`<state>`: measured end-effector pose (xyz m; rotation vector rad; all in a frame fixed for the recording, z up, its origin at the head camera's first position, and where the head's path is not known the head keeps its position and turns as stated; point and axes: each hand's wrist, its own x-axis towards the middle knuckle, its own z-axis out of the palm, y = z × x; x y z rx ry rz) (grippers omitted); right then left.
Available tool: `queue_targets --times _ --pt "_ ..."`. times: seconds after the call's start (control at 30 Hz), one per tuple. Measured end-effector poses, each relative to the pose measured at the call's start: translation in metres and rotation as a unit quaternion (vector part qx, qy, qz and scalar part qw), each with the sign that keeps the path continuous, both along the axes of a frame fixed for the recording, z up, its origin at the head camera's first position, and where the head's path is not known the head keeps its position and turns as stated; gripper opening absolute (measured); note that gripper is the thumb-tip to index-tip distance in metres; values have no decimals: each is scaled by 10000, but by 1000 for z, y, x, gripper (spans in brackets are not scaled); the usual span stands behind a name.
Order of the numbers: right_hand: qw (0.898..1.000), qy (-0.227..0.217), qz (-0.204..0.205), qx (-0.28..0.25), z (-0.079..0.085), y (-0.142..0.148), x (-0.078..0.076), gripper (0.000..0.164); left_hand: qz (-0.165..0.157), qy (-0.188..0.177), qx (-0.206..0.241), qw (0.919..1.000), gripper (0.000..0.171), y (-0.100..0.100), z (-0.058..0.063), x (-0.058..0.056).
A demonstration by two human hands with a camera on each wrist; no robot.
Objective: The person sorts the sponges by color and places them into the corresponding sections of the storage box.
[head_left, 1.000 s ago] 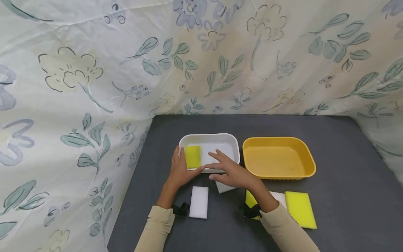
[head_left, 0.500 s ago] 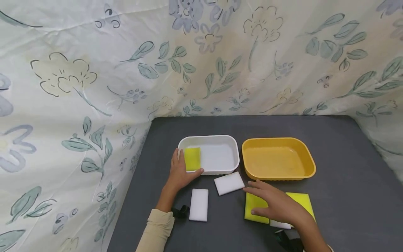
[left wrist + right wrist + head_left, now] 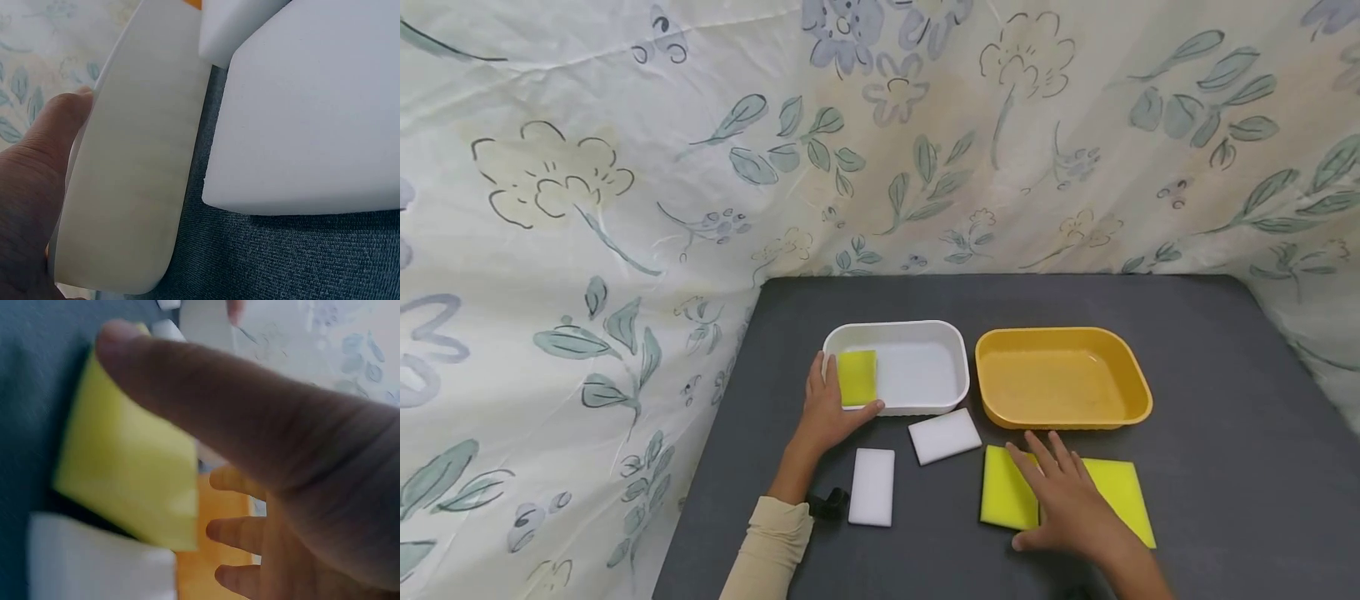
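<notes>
My left hand [image 3: 829,421] rests at the near left corner of the white tray [image 3: 925,367], fingers along its left side and thumb on the front rim. The left wrist view shows that thumb [image 3: 59,125] fairly straight at the rim. Inside the tray's left end lies a yellow sponge [image 3: 857,377]. My right hand [image 3: 1067,508] hovers with spread fingers over the sponges at the right, holding nothing. Under and beside it are a yellow sponge [image 3: 1004,492] and another yellow sponge [image 3: 1123,500]. A white sponge [image 3: 100,565] between them is hidden by the hand in the head view.
An orange-yellow tray [image 3: 1063,375] stands right of the white one. One white sponge [image 3: 945,436] lies slanted before the white tray, and a second white sponge [image 3: 872,487] lies nearer, right of the left wrist. A flowered cloth [image 3: 880,167] hangs behind the dark table [image 3: 1217,400].
My right hand has moved from the white tray's front toward the near right, over the yellow sponges, its fingers now spread forward. My left hand has stayed at the tray's corner.
</notes>
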<state>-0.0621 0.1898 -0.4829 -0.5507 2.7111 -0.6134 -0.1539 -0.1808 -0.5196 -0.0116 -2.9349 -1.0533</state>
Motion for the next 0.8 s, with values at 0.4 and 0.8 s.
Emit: queue_targets --times 0.4,0.8 --pt "9954 778 331 455 -15 -18 0 105 12 -161 136 9998 117 -1 3 0" --pt "9987 346 356 61 -8 -11 -3 99 -19 -71 183 9998 117 -1 3 2"
